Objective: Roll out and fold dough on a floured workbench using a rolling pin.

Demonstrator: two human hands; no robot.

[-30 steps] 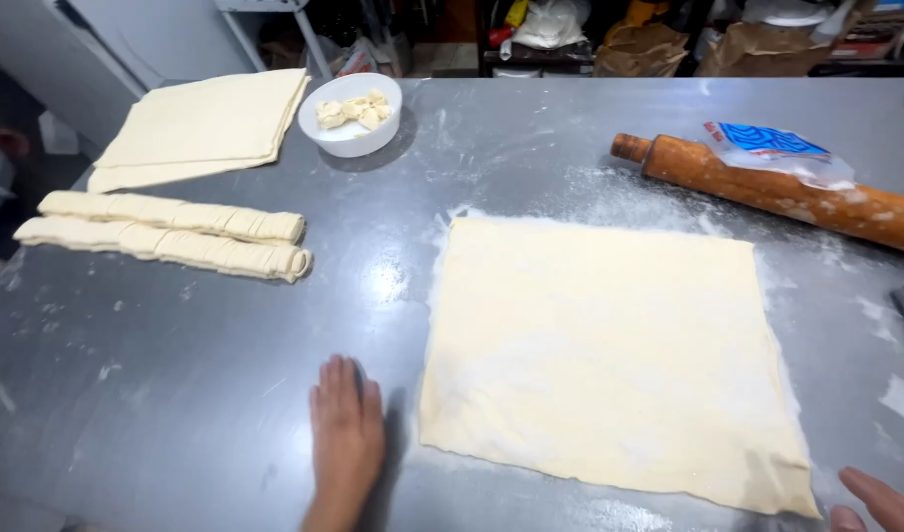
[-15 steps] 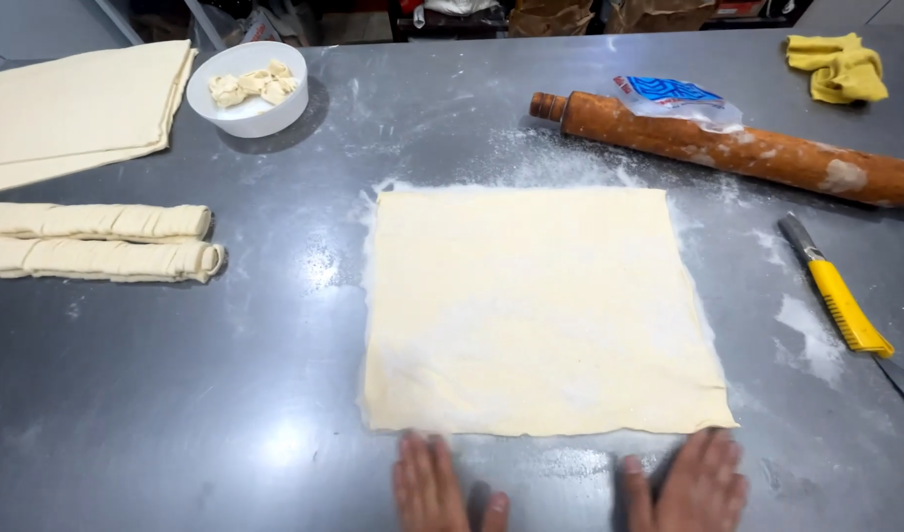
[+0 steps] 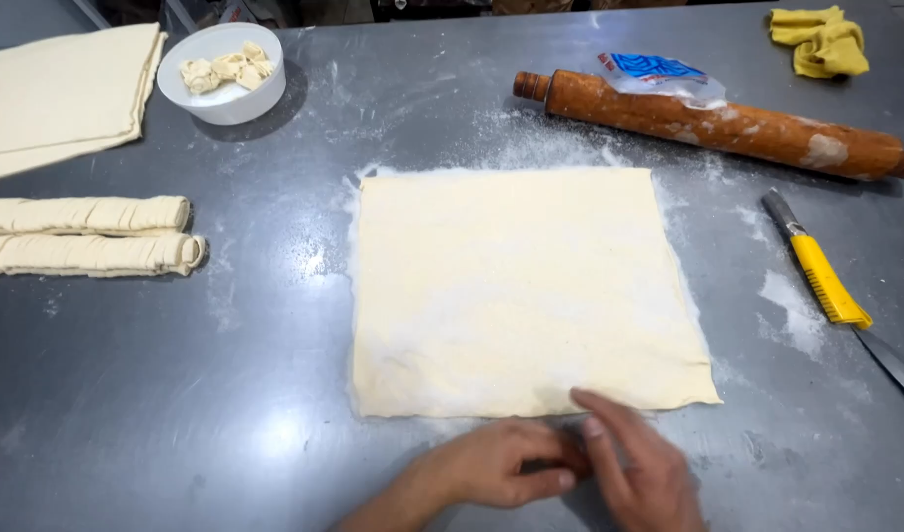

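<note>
At the near edge of the bench [image 3: 127, 424], both hands, left hand [image 3: 491, 465] and right hand [image 3: 634, 463], pinch the dough sheet [image 3: 521, 291] at its near hem. It looks soft, thin, easily torn. Beyond lie a rolling pin [image 3: 718, 123], a yellow-handled knife [image 3: 831, 291] right, dough rolls [image 3: 82, 236] and a bowl [image 3: 220, 74] left.
</note>
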